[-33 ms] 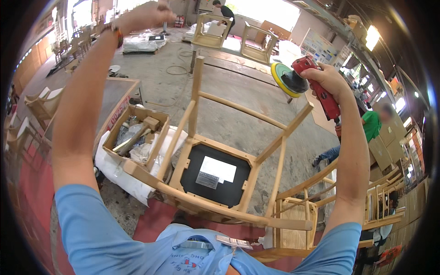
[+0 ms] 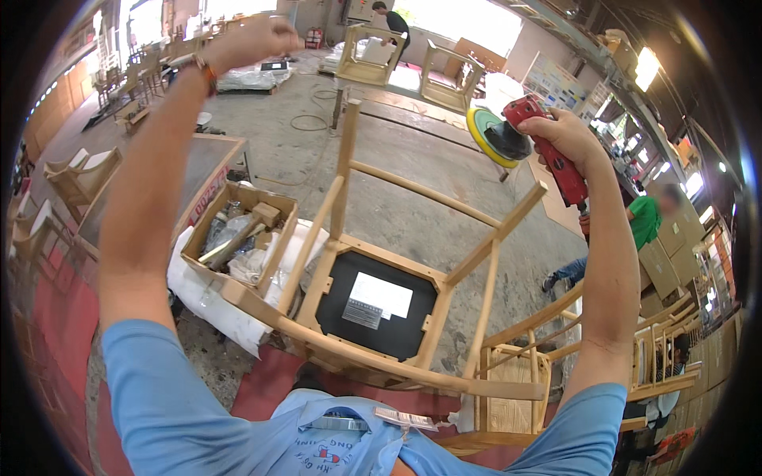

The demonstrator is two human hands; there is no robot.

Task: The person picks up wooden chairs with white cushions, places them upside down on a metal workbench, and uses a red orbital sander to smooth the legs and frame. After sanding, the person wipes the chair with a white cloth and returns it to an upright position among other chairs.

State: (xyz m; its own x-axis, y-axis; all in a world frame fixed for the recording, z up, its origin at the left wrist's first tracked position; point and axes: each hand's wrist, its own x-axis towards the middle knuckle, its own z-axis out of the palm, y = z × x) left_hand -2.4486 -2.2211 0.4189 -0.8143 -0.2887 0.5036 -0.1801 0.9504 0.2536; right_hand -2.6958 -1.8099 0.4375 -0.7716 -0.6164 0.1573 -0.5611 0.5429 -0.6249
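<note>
My right hand [image 2: 571,139] is wrapped round a red handheld sander [image 2: 565,173], held up at the right. Its round yellow-edged pad [image 2: 484,136] faces left. Raised at the upper left, my left hand [image 2: 250,44] has its fingers curled, with nothing seen in them and no object touching it. Below and between my arms is an upturned wooden chair [image 2: 425,377], legs pointing up and away from me. The black underside of its seat [image 2: 337,313] carries a white label [image 2: 393,293] and a grey one. Neither hand touches the chair.
A cardboard box [image 2: 279,254] of tools and plastic bags sits left of the chair on white wrapping. A table [image 2: 208,151] stands behind it. More wooden chairs [image 2: 508,404] are close by at the right. A person in green [image 2: 647,218] is further right; another [image 2: 394,22] works far back.
The view has shifted slightly, so the chair and box appear a little further right. My left hand is slightly lower. My right hand still holds the sander.
</note>
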